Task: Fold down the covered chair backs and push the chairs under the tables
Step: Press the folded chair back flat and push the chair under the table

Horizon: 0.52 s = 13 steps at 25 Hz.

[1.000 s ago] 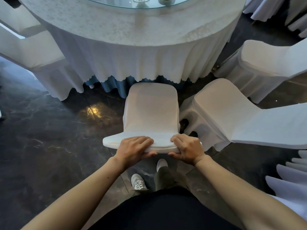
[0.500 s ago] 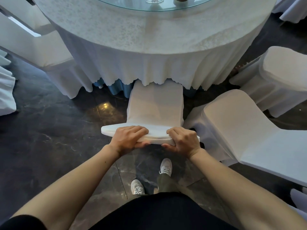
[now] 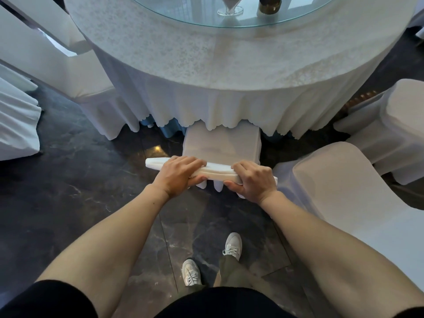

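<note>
Since earlier, folded chair (image 3: 221, 143) slid farther under the clothed surface (image 3: 206, 65), left hand (image 3: 177, 176) and right hand (image 3: 253, 181) gripping its near edge; right chair (image 3: 344, 180) remains out.

Soft daylight, floor (image 3: 68, 180) glare, edges warped.

The chair (image 3: 222, 143) stands before the person, its front under the tablecloth (image 3: 206, 104) of the round table (image 3: 174, 49). Another chair (image 3: 348, 187) sits just right; more, perhaps two, stand left (image 3: 75, 72).
</note>
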Tool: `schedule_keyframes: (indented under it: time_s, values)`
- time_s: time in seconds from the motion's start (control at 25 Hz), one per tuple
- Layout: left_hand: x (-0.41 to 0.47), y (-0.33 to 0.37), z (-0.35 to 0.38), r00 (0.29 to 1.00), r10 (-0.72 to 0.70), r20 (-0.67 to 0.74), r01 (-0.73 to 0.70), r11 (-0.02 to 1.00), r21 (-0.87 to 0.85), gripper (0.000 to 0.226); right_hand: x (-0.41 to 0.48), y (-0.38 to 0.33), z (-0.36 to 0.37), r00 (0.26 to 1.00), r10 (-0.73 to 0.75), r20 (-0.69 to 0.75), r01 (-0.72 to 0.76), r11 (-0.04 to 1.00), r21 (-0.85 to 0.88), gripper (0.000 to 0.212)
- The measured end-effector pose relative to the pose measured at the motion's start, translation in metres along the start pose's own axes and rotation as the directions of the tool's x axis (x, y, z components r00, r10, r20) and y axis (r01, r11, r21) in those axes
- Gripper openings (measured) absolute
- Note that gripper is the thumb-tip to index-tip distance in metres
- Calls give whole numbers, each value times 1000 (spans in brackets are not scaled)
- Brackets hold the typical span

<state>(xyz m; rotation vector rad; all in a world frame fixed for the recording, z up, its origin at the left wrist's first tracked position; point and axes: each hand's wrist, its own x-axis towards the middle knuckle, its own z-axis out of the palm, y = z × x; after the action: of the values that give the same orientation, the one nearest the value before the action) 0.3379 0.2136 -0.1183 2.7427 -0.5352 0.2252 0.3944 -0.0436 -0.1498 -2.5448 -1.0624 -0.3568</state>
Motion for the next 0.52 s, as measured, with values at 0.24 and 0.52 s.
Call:
schedule_keyframes:
  time_s: [0.24, 0.52]
  values:
    - [15, -16, -9, 989, -72, 128, 74, 997, -9, 50, 21, 5, 5, 999, 10, 44, -9, 1000, -25, 46]
    - [11, 13, -18, 959, -229, 165, 229, 973, 17, 56, 17, -8, -10, 985, 109, 132, -111, 994, 8, 52]
